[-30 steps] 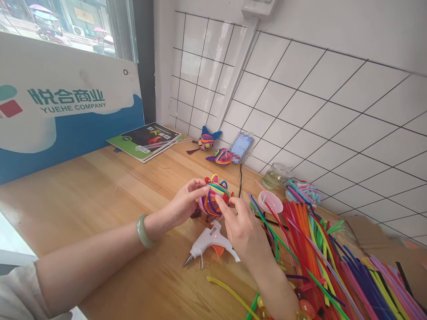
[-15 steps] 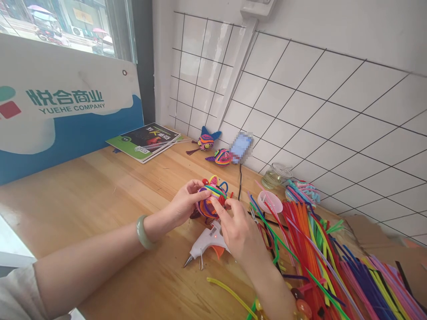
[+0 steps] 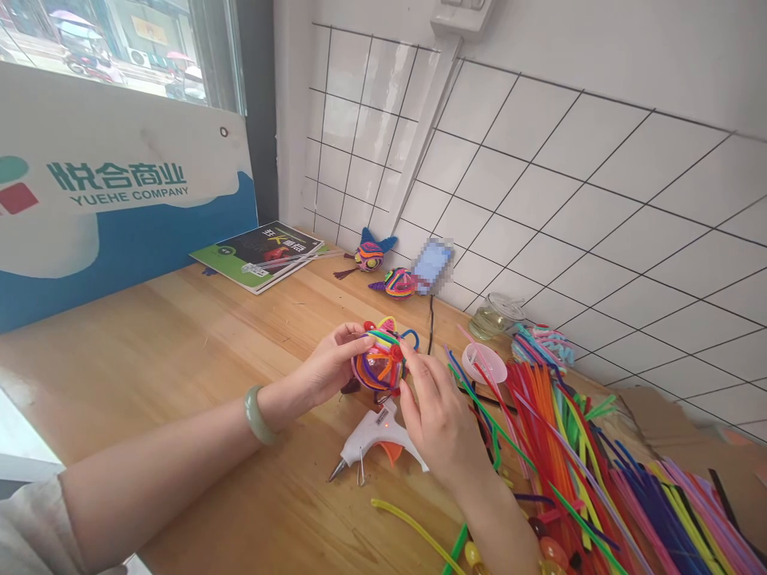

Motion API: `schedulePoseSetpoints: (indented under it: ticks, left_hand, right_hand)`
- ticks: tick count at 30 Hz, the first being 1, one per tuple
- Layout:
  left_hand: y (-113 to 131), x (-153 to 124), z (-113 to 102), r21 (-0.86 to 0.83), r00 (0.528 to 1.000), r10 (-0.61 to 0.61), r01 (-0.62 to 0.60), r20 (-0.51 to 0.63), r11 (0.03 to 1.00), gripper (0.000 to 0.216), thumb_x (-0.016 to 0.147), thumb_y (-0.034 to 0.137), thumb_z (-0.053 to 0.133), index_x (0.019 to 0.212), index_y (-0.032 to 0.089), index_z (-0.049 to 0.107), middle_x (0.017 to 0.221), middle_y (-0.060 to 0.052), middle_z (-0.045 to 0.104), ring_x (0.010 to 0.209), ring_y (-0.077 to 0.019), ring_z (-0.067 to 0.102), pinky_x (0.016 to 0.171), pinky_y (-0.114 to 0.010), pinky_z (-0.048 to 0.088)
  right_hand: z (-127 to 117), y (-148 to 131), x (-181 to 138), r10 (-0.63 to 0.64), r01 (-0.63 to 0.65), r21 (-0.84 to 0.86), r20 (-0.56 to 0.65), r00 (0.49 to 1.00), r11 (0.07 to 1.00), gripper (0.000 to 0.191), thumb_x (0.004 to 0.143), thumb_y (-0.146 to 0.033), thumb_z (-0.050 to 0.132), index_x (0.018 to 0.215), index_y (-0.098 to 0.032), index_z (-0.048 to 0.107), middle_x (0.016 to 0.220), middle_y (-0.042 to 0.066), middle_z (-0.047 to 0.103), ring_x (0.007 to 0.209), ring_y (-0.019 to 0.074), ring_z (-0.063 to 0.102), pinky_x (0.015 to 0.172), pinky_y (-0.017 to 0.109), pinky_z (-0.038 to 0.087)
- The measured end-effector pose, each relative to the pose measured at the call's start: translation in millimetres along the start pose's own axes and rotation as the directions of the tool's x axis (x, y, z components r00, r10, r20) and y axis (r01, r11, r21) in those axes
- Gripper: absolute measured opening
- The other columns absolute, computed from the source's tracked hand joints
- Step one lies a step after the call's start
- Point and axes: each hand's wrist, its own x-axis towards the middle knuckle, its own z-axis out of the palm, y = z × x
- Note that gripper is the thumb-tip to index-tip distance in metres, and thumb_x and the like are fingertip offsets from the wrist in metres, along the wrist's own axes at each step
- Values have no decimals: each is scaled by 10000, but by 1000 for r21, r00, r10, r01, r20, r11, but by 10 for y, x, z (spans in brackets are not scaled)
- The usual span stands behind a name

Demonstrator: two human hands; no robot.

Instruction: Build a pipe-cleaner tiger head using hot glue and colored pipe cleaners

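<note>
A round ornament (image 3: 379, 369) wrapped in colourful pipe cleaners is held up between both hands above the table. My left hand (image 3: 335, 359) grips its left side, thumb across the top front. On the right, my right hand (image 3: 435, 399) has its fingers closed around the ornament's edge near a red pipe-cleaner coil (image 3: 395, 353). Clear, uncovered surface shows at the ornament's middle, between purple and orange strands. Just below the hands, a white glue gun (image 3: 372, 435) with an orange trigger rests on the table, its nozzle toward the lower left.
Loose pipe cleaners (image 3: 539, 423) spread over the table's right side. A pink bowl (image 3: 484, 363) and glass jar (image 3: 494, 316) stand behind them. Two finished-looking ornaments (image 3: 370, 254) and a phone (image 3: 432, 266) are by the wall. Booklets (image 3: 260, 255) lie at the back left.
My right hand has shifted slightly right and its index finger has moved off the ornament's front to its right edge. More of the ornament's clear middle shows now.
</note>
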Motion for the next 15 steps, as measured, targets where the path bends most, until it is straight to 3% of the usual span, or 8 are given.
schedulePoseSetpoints:
  ticks: [5,11,15]
  left_hand:
    - [27,-22,17,-34,998,-62,63,23,997,198,693,207,773,795,160,610,825,-28,693,695,-150,660,629,-257,528]
    - [77,-36,17,-75,965,-168,186,201,980,303,799,373,651,1013,159,669,1030,-106,713,878,-241,684,731,-334,544]
    - [114,-36,31,-115,968,-161,185,195,976,312,829,363,609,1052,153,666,1013,-97,721,859,-231,686,729,-335,543]
  right_hand:
    - [-42,-25,6,59,-49,130,-73,996,990,531,921,-104,436,1430,-208,326,1083,106,574,1040,219,562,900,434,522]
    - [-69,-71,-9,212,-112,392,-222,952,913,432,909,-133,478,1328,-233,446,1069,82,587,1012,186,597,879,406,554]
    - [-97,-90,5,265,-130,408,-294,918,903,350,898,-153,493,1241,-221,508,1072,98,592,1025,211,598,857,439,559]
